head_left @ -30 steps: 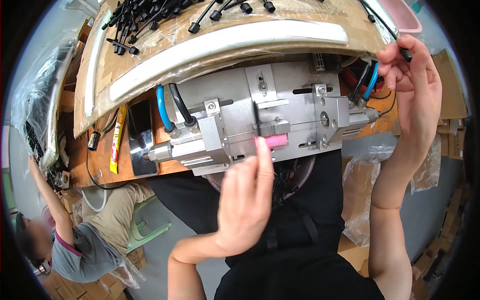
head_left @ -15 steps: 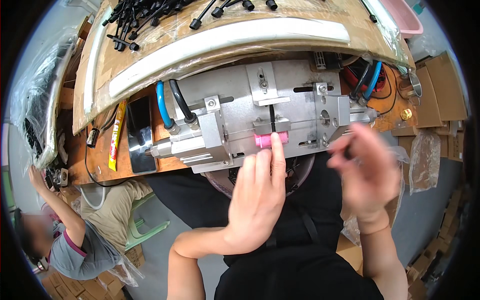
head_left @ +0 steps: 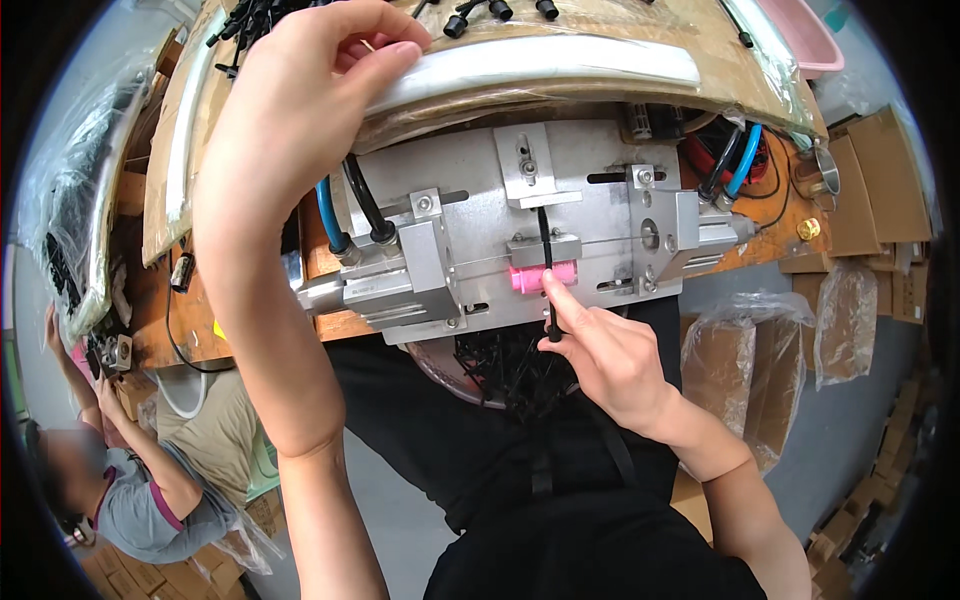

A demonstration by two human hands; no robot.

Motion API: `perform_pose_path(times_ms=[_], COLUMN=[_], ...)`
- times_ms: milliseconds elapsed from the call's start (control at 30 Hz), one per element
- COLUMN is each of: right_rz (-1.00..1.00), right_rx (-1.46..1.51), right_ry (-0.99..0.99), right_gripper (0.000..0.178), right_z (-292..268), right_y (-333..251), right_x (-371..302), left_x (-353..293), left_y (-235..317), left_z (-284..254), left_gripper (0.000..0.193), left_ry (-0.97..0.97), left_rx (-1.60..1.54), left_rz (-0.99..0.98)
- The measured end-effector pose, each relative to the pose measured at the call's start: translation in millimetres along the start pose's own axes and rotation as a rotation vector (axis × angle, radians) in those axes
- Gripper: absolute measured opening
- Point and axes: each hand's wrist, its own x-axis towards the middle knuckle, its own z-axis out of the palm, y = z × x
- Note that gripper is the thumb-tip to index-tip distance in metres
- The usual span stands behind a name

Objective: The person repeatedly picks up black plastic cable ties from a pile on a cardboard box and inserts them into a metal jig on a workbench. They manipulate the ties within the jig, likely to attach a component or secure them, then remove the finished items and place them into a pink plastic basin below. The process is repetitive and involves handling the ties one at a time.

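My right hand (head_left: 620, 365) is closed at a thin black rod (head_left: 545, 230) that lies across a pink block (head_left: 562, 272) on the metal fixture (head_left: 600, 225). Its index fingertip presses the rod against the block, and the thumb touches the rod's lower end. The rod's upper end meets a bracket (head_left: 530, 180). Up at the left, my left hand (head_left: 320, 95) reaches over the cardboard-covered board (head_left: 600, 22). Thumb and fingers pinch the near end of another black rod (head_left: 425, 8), mostly hidden by the fingers.
Black knob-ended rods (head_left: 240, 30) lie heaped on the board. Metal cylinders with blue and black hoses (head_left: 365, 200) flank the fixture. Below its front edge sits a tub of black rods (head_left: 515, 370). A co-worker (head_left: 150, 490) sits at the left; cardboard boxes (head_left: 885, 190) stand right.
My left hand has gone from the pink block up to the rods on the board. My right hand has come in from the right onto the rod at the block.
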Motion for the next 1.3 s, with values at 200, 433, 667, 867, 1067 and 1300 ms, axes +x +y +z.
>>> perform_pose_path(times_ms=[200,433,667,867,1067,1300], right_rz=[0.009,0.038,0.004,-0.116,-0.300,-0.279], right_rx=[-0.087,-0.120,-0.063,-0.319,-0.516,-0.492], right_ry=[-0.159,0.222,0.376,0.334,0.100,0.054], right_gripper=[0.072,0.035,0.025,0.021,0.013,0.009], right_z=[-45,-84,-97,-106,-104,-120], right_y=[-14,-22,-12,7,50,57], right_x=[25,73,74,106,209,213], left_x=[-81,-157,-146,-123,18,-20], left_y=[43,69,72,64,7,14], left_z=[49,142,146,115,29,19], left_gripper=[0.065,0.063,0.066,0.056,0.022,0.018], left_ry=[0.494,0.167,0.047,0.146,0.318,0.250], left_rx=[0.185,0.343,0.370,0.262,0.264,0.091], left_rz=[0.048,0.125,0.092,0.158,0.255,0.211])
